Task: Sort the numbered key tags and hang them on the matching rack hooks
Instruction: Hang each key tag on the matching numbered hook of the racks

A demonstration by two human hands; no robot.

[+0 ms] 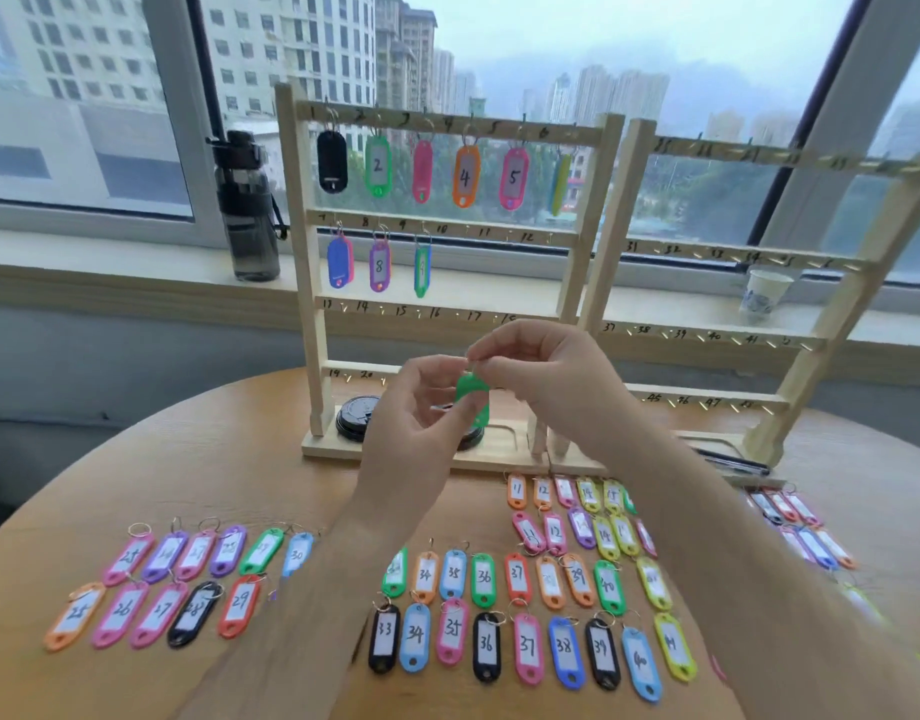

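A green key tag (pixel 472 397) hangs between my two hands in front of the left wooden rack (pixel 302 283). My right hand (pixel 543 379) pinches the tag's ring at the top. My left hand (pixel 421 407) holds the tag's lower part with curled fingers. Tags hang on the rack's hooks 1 to 9, among them the tag marked 2 (pixel 378 166), the tag marked 5 (pixel 514 178) and the tag marked 8 (pixel 379 266). A second rack (pixel 790 350) at the right, numbered from 25 upward, holds no tags. Several numbered tags lie in rows on the round table (pixel 229 459).
A dark water bottle (pixel 247 205) and a paper cup (pixel 764 293) stand on the windowsill. A black lid (pixel 356 415) sits on the left rack's base. A pen (pixel 733 462) lies by the right rack. Tag rows include the tags numbered 25–30 (pixel 177 584) and the tags numbered 33–41 (pixel 525 615).
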